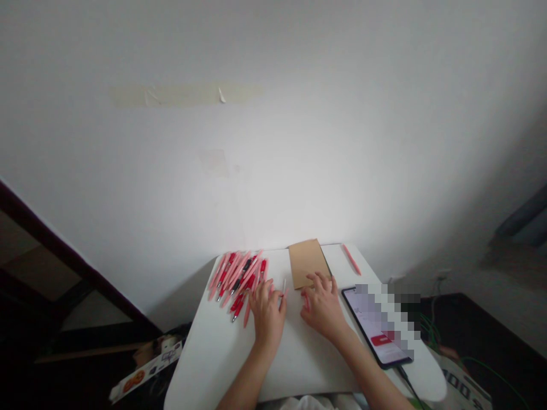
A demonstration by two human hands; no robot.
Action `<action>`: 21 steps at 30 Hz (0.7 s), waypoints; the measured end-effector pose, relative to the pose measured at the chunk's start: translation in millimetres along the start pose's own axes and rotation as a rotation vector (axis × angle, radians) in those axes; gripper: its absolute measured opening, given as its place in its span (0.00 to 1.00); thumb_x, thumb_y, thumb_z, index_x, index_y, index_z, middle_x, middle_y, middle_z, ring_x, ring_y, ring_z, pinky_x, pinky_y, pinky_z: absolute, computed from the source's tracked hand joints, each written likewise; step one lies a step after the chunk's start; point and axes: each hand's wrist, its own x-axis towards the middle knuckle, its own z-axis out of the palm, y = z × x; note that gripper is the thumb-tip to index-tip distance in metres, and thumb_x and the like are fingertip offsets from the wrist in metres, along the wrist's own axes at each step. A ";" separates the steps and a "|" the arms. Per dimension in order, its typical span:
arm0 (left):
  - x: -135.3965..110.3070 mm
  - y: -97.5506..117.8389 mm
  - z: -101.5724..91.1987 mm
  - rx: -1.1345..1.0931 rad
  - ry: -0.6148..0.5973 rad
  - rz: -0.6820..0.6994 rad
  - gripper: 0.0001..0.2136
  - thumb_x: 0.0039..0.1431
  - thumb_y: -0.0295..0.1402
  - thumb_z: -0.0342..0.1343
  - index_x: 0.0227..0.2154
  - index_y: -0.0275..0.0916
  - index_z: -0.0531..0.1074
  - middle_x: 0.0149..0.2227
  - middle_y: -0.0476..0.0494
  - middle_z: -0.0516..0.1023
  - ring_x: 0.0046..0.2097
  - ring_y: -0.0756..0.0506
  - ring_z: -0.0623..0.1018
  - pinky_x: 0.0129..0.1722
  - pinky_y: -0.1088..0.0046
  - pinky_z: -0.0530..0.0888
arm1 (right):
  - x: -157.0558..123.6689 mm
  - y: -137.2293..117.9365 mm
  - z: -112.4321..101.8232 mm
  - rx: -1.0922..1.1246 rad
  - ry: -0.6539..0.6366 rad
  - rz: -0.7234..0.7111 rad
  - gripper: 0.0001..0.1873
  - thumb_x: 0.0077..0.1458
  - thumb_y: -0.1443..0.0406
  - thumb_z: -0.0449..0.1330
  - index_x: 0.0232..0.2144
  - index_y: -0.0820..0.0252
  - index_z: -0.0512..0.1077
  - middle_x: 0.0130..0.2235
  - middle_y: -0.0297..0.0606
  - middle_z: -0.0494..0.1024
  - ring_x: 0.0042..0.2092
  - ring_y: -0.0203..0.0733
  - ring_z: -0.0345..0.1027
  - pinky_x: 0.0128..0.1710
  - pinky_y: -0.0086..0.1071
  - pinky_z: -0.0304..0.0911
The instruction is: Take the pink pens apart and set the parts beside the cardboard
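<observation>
A heap of pink and red pens (237,278) lies at the far left of a small white table (222,353). My left hand (267,313) rests beside the heap, its fingers closed on a thin pen part whose tip shows at its right. My right hand (322,304) lies near the front edge of a brown cardboard box (306,262), fingers curled, with a small red piece against the thumb. What exactly each hand grips is too small to name.
A single pink pen (351,259) lies at the table's far right corner. A phone (376,330) with a lit screen and a cable sits at the right edge. A white wall stands right behind the table. Printed boxes (147,367) lie on the floor at the left.
</observation>
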 end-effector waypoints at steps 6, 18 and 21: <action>-0.9 -2.1 1.0 0.002 -0.001 0.015 0.06 0.60 0.30 0.55 0.30 0.40 0.75 0.49 0.38 0.75 0.53 0.36 0.72 0.55 0.46 0.66 | -1.4 -0.3 4.9 -0.023 0.032 -0.013 0.12 0.44 0.69 0.59 0.34 0.56 0.75 0.59 0.46 0.67 0.64 0.56 0.49 0.64 0.60 0.30; -3.7 -5.0 6.7 -0.042 0.009 0.009 0.05 0.59 0.31 0.55 0.30 0.40 0.76 0.48 0.39 0.74 0.54 0.37 0.71 0.54 0.48 0.68 | 3.9 12.8 7.0 0.107 0.124 -0.046 0.12 0.49 0.65 0.61 0.38 0.51 0.75 0.55 0.39 0.71 0.62 0.54 0.53 0.63 0.63 0.32; -5.7 -6.2 10.8 -0.072 0.009 0.021 0.04 0.59 0.31 0.56 0.30 0.40 0.75 0.48 0.39 0.74 0.54 0.37 0.71 0.55 0.48 0.67 | 6.5 19.3 8.7 0.121 0.127 -0.035 0.08 0.52 0.62 0.61 0.36 0.52 0.75 0.52 0.39 0.74 0.61 0.54 0.55 0.63 0.65 0.34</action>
